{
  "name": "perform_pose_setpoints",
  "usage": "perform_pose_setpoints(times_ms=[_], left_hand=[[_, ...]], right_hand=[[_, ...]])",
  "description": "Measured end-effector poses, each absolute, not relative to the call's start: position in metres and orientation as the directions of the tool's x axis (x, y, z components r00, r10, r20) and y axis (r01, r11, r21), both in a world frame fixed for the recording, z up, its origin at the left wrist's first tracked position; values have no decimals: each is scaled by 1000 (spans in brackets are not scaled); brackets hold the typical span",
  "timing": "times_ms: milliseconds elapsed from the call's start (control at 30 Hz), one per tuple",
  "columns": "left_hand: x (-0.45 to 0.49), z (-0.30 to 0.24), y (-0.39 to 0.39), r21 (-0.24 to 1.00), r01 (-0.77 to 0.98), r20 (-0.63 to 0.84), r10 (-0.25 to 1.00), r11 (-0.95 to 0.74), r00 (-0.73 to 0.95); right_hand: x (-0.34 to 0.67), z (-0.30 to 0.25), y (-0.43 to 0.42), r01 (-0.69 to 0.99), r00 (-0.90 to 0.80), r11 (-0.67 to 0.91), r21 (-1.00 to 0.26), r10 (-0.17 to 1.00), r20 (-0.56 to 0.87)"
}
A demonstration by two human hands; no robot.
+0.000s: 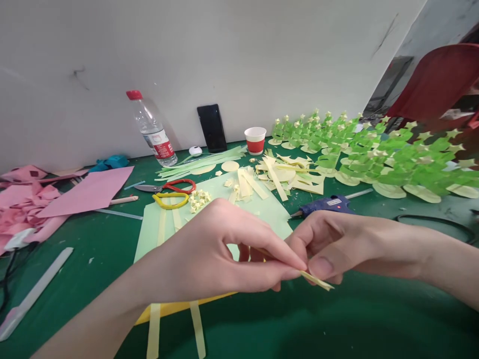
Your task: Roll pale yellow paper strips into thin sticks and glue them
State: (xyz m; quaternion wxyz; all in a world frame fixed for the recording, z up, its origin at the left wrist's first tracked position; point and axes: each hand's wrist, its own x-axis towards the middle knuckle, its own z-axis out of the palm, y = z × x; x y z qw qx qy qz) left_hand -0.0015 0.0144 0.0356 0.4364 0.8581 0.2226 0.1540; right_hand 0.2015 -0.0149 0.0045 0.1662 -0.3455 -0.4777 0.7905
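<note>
Both hands meet just above the front of the table. My left hand pinches a narrow pale yellow paper strip between thumb and index finger. Against the same strip press the thumb and fingers of my right hand, right at the left fingertips. A short end of the strip sticks out below the right thumb; the rest is mostly hidden by the fingers. Beneath the hands lies a light green paper sheet bearing a heap of small folded paper stars. Two long yellow strips hang toward me from under my left forearm.
Scissors with red and yellow handles lie behind my left hand. A blue glue gun rests behind my right. Farther back are a bottle, a phone, a paper cup, green paper trees and pink paper.
</note>
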Motion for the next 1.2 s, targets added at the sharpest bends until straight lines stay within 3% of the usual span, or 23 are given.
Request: perform_pose_setpoints(times_ms=[367, 1200], left_hand=[[-4, 30, 17, 803, 201, 67, 421, -561, 905], [-3, 30, 21, 828, 263, -71, 372, -496, 926]], right_hand=[[198, 4, -16, 134, -711, -511, -849, 547, -442], [197, -4, -16, 200, -740, -472, -859, 502, -448]])
